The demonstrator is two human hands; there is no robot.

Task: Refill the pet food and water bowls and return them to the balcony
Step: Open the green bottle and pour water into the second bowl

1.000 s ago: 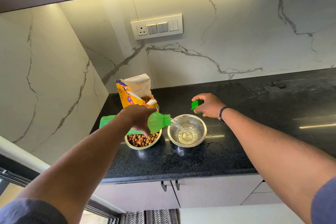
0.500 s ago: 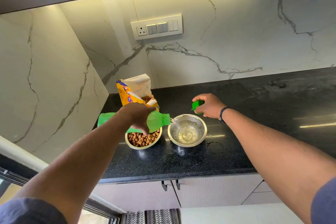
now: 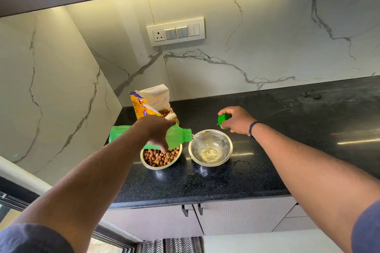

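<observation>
Black stone counter (image 3: 287, 129): bears both bowls near its front edge, left of centre; a small wet patch (image 3: 240, 165) lies just right of the water bowl. Risk, as a judgement: more spill makes the bowl bases slippery when lifted for the balcony.

Green bottle (image 3: 176, 135): held nearly level over the food bowl, mouth at the near-left rim of the water bowl, a thin stream running in. Risk: a steeper tilt would send water over the rim, or back onto the kibble below it.

Steel water bowl (image 3: 210, 148): on the counter, right of the food bowl, partly filled; exact level hard to read through the glare. Risk: overfilling, then sloshing in carriage.

Steel food bowl (image 3: 161, 157): touching the counter, filled with kibble (image 3: 158, 158), its far part hidden under the bottle.

Food bag (image 3: 151, 102): far left, open, upright; lower part hidden behind the left hand. Print unreadable.

Left hand (image 3: 156, 129): fingers wrapped fully round the bottle's middle from above.

Right hand (image 3: 236, 120): closed loosely round the green cap (image 3: 224, 120), resting just beyond the water bowl; much of the cap is covered.

Cut off: cabinet (image 3: 205, 220) below.
</observation>
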